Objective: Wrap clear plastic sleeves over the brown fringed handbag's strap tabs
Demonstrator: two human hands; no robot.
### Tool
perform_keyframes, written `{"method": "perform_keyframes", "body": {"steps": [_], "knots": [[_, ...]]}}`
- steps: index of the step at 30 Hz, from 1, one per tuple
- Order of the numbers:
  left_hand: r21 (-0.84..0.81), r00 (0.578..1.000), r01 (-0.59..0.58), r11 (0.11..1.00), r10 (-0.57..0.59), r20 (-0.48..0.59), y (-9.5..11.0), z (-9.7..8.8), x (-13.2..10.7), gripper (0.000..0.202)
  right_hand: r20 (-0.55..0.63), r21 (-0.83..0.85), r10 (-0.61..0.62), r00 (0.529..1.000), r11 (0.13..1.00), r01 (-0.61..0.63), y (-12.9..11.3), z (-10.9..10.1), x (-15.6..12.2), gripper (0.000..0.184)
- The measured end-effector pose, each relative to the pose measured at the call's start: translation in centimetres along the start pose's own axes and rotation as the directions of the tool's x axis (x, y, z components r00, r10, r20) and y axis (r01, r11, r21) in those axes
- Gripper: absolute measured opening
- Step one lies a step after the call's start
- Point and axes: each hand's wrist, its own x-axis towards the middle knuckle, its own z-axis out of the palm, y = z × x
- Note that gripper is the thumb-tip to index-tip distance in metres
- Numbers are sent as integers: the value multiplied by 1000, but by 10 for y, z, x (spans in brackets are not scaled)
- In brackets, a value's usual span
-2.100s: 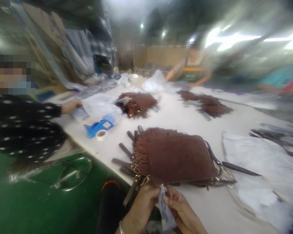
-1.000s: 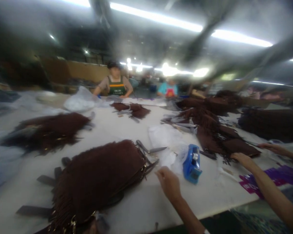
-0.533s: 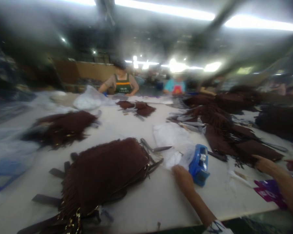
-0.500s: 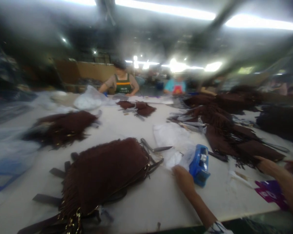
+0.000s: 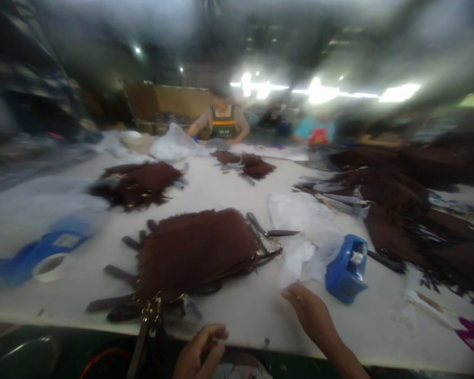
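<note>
My left hand [image 5: 201, 351] is at the table's near edge, below the bag's chain. Its fingers are half curled, with a gap to the thumb and nothing seen between them. My right hand [image 5: 310, 315] is over the table, fingertips pressed together; whatever they hold, if anything, is too blurred to make out. Just beyond it lies a crumpled clear plastic bag [image 5: 300, 213], and to its right stands a blue tape dispenser [image 5: 346, 269]. Left of that hand, a dark brown fringed handbag [image 5: 197, 252] lies flat with straps and gold chain around it.
More brown fringed bags [image 5: 398, 192] are heaped on the right, with smaller piles [image 5: 146, 181] farther back. A second blue dispenser [image 5: 55, 245] and a white tape roll [image 5: 50, 267] lie left. A co-worker in a green apron [image 5: 224, 123] is across the table [image 5: 237, 195].
The view has swung, so the scene sits farther right. My left hand has come into view at the bottom. My right hand is now lower, apart from the tape dispenser. Hands at the right edge are gone.
</note>
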Motion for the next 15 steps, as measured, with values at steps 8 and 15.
{"method": "perform_keyframes", "body": {"steps": [8, 15], "knots": [[41, 951, -246, 968, 233, 202, 61, -9, 2, 37, 462, 669, -229, 857, 724, -167, -116, -21, -11, 29], [-341, 993, 72, 937, -97, -59, 26, -40, -34, 22, 367, 569, -217, 905, 821, -34, -137, 32, 5, 38]]}}
